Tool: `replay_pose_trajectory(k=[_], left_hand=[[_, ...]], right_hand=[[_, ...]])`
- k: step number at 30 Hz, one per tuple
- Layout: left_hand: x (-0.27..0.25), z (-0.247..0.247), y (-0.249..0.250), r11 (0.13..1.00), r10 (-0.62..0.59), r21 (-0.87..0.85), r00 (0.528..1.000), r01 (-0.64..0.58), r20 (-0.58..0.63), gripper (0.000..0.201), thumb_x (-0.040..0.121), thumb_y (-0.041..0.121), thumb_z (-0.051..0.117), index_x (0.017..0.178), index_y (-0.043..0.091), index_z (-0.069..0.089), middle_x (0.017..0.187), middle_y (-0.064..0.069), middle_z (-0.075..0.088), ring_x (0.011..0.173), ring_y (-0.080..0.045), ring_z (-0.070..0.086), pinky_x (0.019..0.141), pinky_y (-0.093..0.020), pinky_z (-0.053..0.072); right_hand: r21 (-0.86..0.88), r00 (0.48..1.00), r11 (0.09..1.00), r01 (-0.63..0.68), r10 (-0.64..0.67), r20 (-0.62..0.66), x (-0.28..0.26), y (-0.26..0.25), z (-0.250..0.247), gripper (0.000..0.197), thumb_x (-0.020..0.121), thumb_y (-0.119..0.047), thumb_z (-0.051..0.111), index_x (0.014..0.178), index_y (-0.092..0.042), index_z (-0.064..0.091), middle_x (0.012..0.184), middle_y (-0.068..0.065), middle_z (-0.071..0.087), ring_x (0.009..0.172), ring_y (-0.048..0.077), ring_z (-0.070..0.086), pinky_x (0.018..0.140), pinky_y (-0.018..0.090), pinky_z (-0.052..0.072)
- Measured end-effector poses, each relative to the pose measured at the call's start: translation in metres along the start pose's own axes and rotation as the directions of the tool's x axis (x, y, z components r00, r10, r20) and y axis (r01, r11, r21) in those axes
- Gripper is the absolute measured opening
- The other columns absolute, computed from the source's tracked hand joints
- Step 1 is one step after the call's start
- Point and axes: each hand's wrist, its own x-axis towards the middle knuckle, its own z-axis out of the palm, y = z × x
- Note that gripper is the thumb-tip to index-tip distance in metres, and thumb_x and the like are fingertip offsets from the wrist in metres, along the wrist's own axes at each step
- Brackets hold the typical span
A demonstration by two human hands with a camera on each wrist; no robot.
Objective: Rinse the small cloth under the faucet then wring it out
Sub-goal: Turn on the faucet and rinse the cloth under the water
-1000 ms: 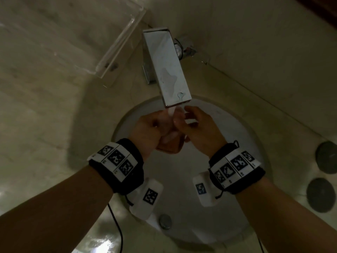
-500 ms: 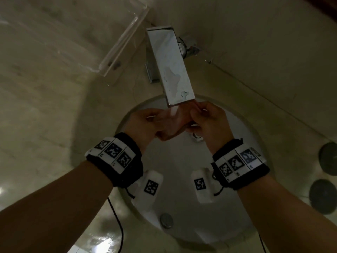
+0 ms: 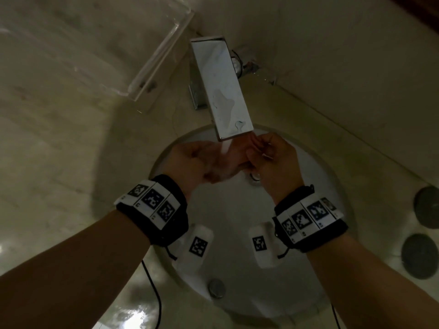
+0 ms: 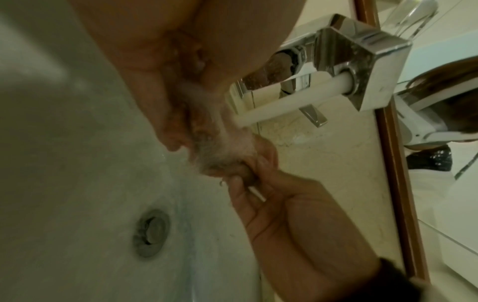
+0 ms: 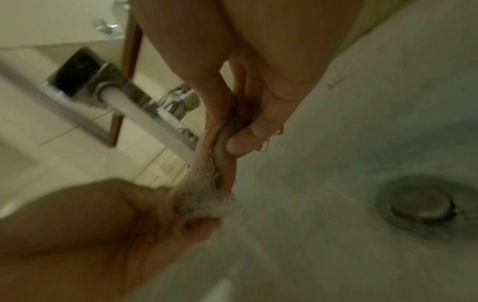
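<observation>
- Now, at the far left of the head view, a clear shelf (image 3: 152, 65) is seen fixed to the wall, beside a marble counter (image 3: 59, 143) that surrounds the round sink (image 3: 316, 288).
- The left hand (image 3: 190, 160) is held over the sink, and its fingers are curled round one end of the small cloth (image 3: 228, 166); half a second before, this hand was nearer the middle of the basin, and it has since been drawn a little leftward.
- The small cloth is stretched between the two hands directly below the outlet of the faucet (image 3: 221, 89), and a white stream of water (image 4: 282, 104) is seen striking it; in the left wrist view the cloth (image 4: 225, 149) appears soaked and frothy where the water lands.
- A second ago the cloth was bunched low between the hands; it is now spread wider and lifted closer to the spout.
- The drain (image 4: 151, 233) is seen below the hands, apart from them, and water runs over the basin towards it.
- The right hand (image 3: 273, 157) is closed upon the other end of the cloth, which is pinched between thumb and fingers (image 5: 243, 143); drops hang from the fingertips.
- At the far right, two dark round discs (image 3: 425, 233) lie on the counter, well apart from the sink.
</observation>
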Motion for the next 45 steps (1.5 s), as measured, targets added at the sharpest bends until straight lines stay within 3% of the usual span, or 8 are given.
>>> replay_pose_trajectory(k=[4, 11, 18, 22, 26, 32, 40, 45], left_hand=[[-0.002, 0.006, 0.006, 0.998, -0.047, -0.046, 0.997, 0.05, 0.067, 0.023, 0.084, -0.008, 0.057, 0.088, 0.005, 0.076, 0.082, -0.019, 0.076, 0.073, -0.034, 0.073, 0.072, -0.044, 0.061], [0.001, 0.007, 0.007, 0.991, -0.089, -0.094, 0.996, 0.09, 0.018, 0.028, 0.097, 0.025, 0.052, 0.106, 0.009, 0.072, 0.094, -0.012, 0.077, 0.087, -0.029, 0.074, 0.073, -0.039, 0.06], [-0.005, 0.011, 0.007, 0.996, -0.006, -0.092, 0.995, 0.015, 0.098, 0.027, 0.095, 0.022, 0.059, 0.111, 0.003, 0.068, 0.104, -0.019, 0.073, 0.087, -0.028, 0.074, 0.07, -0.035, 0.06], [-0.006, 0.013, 0.007, 0.99, -0.019, -0.135, 0.995, 0.032, 0.097, 0.027, 0.094, 0.021, 0.061, 0.111, 0.001, 0.068, 0.106, -0.02, 0.073, 0.093, -0.034, 0.072, 0.079, -0.049, 0.06], [-0.002, 0.014, 0.006, 0.991, -0.037, -0.125, 0.994, 0.05, 0.101, 0.025, 0.09, 0.001, 0.06, 0.114, -0.003, 0.064, 0.107, -0.021, 0.072, 0.092, -0.035, 0.072, 0.078, -0.051, 0.06], [-0.001, 0.013, 0.006, 0.998, 0.035, -0.056, 0.997, -0.032, 0.068, 0.034, 0.082, 0.03, 0.067, 0.107, 0.006, 0.071, 0.108, -0.02, 0.072, 0.099, -0.036, 0.069, 0.089, -0.055, 0.055], [0.002, 0.007, 0.003, 0.997, 0.039, -0.067, 0.996, -0.034, 0.077, 0.031, 0.083, 0.014, 0.072, 0.112, 0.003, 0.07, 0.103, -0.018, 0.074, 0.093, -0.034, 0.072, 0.079, -0.045, 0.059], [0.002, 0.008, 0.004, 0.996, 0.036, -0.089, 0.997, -0.03, 0.07, 0.03, 0.083, 0.018, 0.074, 0.108, 0.002, 0.071, 0.1, -0.018, 0.075, 0.089, -0.035, 0.073, 0.078, -0.043, 0.06]], right_hand=[[-0.253, 0.975, 0.942, 0.221, -0.219, 0.038, -0.003, 0.006, 0.009, 0.015, 0.076, -0.014, 0.079, 0.083, -0.013, 0.066, 0.086, 0.004, 0.067, 0.077, 0.016, 0.065, 0.068, 0.023, 0.053], [-0.302, 0.946, 0.897, 0.322, -0.295, 0.134, -0.012, 0.005, 0.017, 0.02, 0.074, -0.024, 0.081, 0.09, -0.019, 0.071, 0.09, -0.001, 0.067, 0.081, 0.007, 0.064, 0.068, 0.028, 0.058], [-0.214, 0.973, 0.956, 0.2, -0.169, 0.154, -0.013, 0.004, 0.007, 0.032, 0.07, 0.0, 0.078, 0.096, -0.012, 0.065, 0.089, 0.0, 0.071, 0.087, 0.012, 0.067, 0.072, 0.034, 0.059], [-0.18, 0.988, 0.972, 0.152, -0.141, 0.07, -0.009, 0.004, 0.0, 0.027, 0.077, -0.016, 0.077, 0.097, -0.01, 0.061, 0.096, 0.001, 0.069, 0.085, 0.011, 0.068, 0.072, 0.026, 0.057], [-0.233, 0.991, 0.967, 0.105, -0.083, 0.102, -0.006, 0.003, 0.004, 0.022, 0.079, -0.032, 0.074, 0.094, -0.018, 0.067, 0.093, -0.004, 0.071, 0.085, 0.01, 0.068, 0.076, 0.038, 0.059], [-0.238, 0.991, 0.968, 0.084, -0.055, 0.123, -0.003, 0.001, 0.003, 0.026, 0.072, -0.024, 0.079, 0.095, -0.017, 0.068, 0.092, -0.004, 0.072, 0.086, 0.01, 0.068, 0.078, 0.04, 0.059], [-0.25, 0.993, 0.966, 0.066, -0.039, 0.112, -0.001, 0.001, 0.001, 0.027, 0.073, -0.018, 0.081, 0.095, -0.013, 0.067, 0.091, -0.001, 0.071, 0.083, 0.012, 0.069, 0.067, 0.031, 0.057], [-0.227, 0.994, 0.972, 0.066, -0.043, 0.103, 0.004, -0.007, -0.002, 0.029, 0.074, -0.014, 0.079, 0.099, -0.012, 0.065, 0.094, 0.005, 0.073, 0.087, 0.015, 0.07, 0.077, 0.035, 0.06]])
